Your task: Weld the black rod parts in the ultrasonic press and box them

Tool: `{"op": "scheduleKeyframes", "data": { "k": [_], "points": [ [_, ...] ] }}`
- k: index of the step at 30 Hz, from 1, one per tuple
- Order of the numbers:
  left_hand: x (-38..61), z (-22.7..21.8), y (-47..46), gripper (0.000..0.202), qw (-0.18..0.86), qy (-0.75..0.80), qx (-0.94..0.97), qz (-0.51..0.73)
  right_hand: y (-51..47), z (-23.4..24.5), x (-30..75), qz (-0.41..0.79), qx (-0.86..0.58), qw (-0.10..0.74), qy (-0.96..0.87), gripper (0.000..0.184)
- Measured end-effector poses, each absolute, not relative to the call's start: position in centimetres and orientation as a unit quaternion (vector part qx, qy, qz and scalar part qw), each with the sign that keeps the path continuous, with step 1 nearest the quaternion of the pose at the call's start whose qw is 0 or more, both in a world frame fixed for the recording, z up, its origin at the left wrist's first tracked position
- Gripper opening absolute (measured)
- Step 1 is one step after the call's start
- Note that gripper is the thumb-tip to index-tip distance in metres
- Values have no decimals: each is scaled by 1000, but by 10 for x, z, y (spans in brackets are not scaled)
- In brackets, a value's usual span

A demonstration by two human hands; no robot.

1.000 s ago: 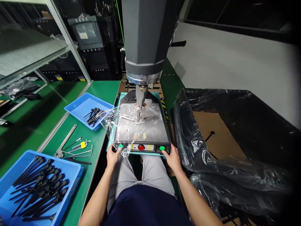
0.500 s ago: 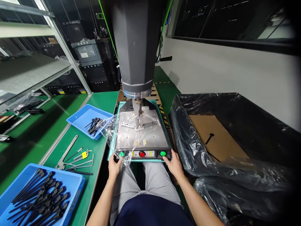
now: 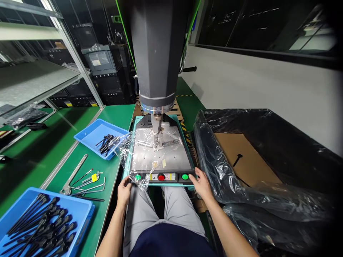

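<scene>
A grey press [image 3: 155,53] stands in front of me, its narrow metal tool [image 3: 157,126] lowered to a small fixture [image 3: 158,142] on the steel plate [image 3: 171,157]. Clear plastic film [image 3: 125,151] drapes over the plate's left side and the front panel. My left hand [image 3: 124,191] is beside the panel's left corner, fingers loosely bent and empty, off the left green button [image 3: 137,177]. At the right corner, my right hand [image 3: 201,184] is open, its thumb close to the right green button [image 3: 185,176]. Between the buttons is a red button [image 3: 160,177].
On the green bench at left are a blue tray [image 3: 91,210] of black rod-like parts, another blue tray [image 3: 88,134] with fewer, an adjustable wrench [image 3: 73,175] and hex keys [image 3: 92,188]. To the right stands a plastic-lined bin [image 3: 211,157] with cardboard [image 3: 249,153] and a black part [image 3: 237,160].
My left hand has drawn away from the left button, outward and down. My right thumb has come off the right button's front and the hand has shifted slightly. The press tool looks unmoved.
</scene>
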State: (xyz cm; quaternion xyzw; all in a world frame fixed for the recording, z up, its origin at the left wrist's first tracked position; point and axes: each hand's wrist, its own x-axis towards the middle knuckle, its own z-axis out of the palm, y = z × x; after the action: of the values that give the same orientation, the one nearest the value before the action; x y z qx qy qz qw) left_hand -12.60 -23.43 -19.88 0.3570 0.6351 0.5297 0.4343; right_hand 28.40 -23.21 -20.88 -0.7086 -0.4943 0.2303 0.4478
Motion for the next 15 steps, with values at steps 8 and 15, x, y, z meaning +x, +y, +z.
{"op": "scheduleKeyframes", "data": {
  "k": [8,15],
  "points": [
    [-120,-155,-210,57,460,620,291,566,-109,-115,276,239,-627,476,-569,75],
    [-117,-137,-193,44,415,624,312,584,-63,-86,239,339,-590,491,-544,50]
  ]
}}
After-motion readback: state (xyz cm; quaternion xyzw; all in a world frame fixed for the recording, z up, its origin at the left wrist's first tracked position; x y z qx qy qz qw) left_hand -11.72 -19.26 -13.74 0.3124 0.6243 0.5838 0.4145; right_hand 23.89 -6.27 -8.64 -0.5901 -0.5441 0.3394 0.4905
